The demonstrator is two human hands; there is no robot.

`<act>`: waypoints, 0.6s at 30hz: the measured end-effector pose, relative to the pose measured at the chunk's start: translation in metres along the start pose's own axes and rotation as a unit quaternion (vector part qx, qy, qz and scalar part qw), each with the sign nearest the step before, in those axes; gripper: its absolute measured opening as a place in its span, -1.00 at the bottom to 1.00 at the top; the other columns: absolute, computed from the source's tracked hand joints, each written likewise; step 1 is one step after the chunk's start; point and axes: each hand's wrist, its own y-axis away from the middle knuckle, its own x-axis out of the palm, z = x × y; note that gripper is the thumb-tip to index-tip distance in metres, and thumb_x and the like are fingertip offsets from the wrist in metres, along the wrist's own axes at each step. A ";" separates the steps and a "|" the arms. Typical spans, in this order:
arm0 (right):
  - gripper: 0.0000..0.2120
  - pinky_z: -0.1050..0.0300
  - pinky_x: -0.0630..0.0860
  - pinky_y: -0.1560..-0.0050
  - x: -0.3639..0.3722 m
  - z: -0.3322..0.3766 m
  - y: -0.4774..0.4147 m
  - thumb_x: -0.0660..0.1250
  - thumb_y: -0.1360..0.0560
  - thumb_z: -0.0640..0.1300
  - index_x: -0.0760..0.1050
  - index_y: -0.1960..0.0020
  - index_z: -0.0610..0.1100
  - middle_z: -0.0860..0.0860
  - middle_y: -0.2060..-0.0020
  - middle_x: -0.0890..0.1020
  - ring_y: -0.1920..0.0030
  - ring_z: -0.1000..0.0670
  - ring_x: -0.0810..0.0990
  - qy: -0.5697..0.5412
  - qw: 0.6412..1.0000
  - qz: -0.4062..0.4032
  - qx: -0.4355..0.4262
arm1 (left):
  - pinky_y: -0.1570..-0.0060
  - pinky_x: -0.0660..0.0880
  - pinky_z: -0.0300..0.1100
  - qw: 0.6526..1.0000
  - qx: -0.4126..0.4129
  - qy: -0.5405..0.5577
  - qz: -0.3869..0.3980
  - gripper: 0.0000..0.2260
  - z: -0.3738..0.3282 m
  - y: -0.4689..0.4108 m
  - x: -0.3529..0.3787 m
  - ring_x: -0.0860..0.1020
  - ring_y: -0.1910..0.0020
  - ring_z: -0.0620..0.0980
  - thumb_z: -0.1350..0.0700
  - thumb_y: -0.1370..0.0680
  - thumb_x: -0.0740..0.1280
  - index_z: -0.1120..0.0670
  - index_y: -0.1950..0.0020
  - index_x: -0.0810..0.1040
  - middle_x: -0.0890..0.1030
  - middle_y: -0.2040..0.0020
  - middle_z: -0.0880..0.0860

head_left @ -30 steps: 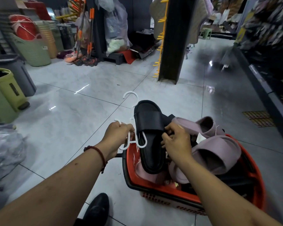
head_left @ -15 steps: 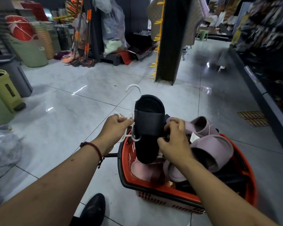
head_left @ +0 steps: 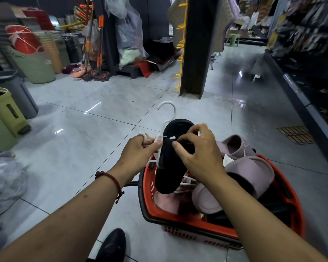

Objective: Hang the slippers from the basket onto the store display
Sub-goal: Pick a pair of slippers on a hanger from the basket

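Observation:
A black slipper (head_left: 169, 174) hangs on a white plastic hanger (head_left: 166, 114) above the red basket (head_left: 223, 233) on the floor. My left hand (head_left: 138, 154) pinches the hanger's left arm beside the slipper. Over the slipper's strap, my right hand (head_left: 199, 152) grips it with curled fingers. Several mauve slippers (head_left: 252, 171) and dark ones lie in the basket. The dark display post (head_left: 195, 46) with yellow hooks (head_left: 180, 44) stands straight ahead across the tiled floor.
Green and grey bins (head_left: 2, 110) stand at the left, with stacked tubs (head_left: 34, 59) and mops (head_left: 95, 53) behind them. A dark shelf (head_left: 311, 72) runs along the right side. My black shoe (head_left: 114, 246) is near the basket. A plastic bag (head_left: 4, 182) lies at lower left.
My right hand has climbed from the slipper's side onto its strap. The slipper and hanger have risen slightly and turned more upright above the basket.

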 end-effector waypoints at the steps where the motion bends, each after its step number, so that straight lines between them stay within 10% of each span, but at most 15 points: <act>1: -0.72 0.14 0.42 -0.04 0.001 0.003 0.001 0.38 -0.48 0.19 0.66 -0.04 0.02 0.06 0.00 0.56 -0.07 0.00 0.46 0.023 0.999 0.031 0.010 | -0.19 0.53 0.20 1.000 0.006 0.012 0.002 -0.42 -0.002 0.000 0.000 0.68 0.05 0.07 -0.23 -0.45 0.44 0.31 0.12 0.44 0.56 0.22 0.11; 10: -0.74 0.03 0.56 0.17 0.011 0.004 0.000 0.55 -0.29 0.15 0.64 0.24 -0.03 0.08 0.37 0.66 0.32 0.09 0.62 -0.233 0.943 0.085 0.223 | 0.02 0.58 0.02 0.999 0.032 -0.003 -0.016 -0.52 -0.007 0.003 0.006 0.62 0.24 -0.09 -0.05 -0.51 0.49 0.38 0.10 0.45 0.59 0.35 -0.09; 18: -0.60 0.05 0.44 0.29 -0.004 -0.002 0.009 0.55 -0.16 0.22 0.66 0.26 -0.10 -0.05 0.41 0.64 0.39 0.02 0.53 -0.268 0.910 0.065 0.309 | 0.22 0.52 -0.19 0.999 0.038 -0.026 0.024 -0.66 -0.009 0.004 0.018 0.58 0.31 -0.12 0.01 -0.49 0.52 0.06 0.27 0.40 0.60 0.31 -0.13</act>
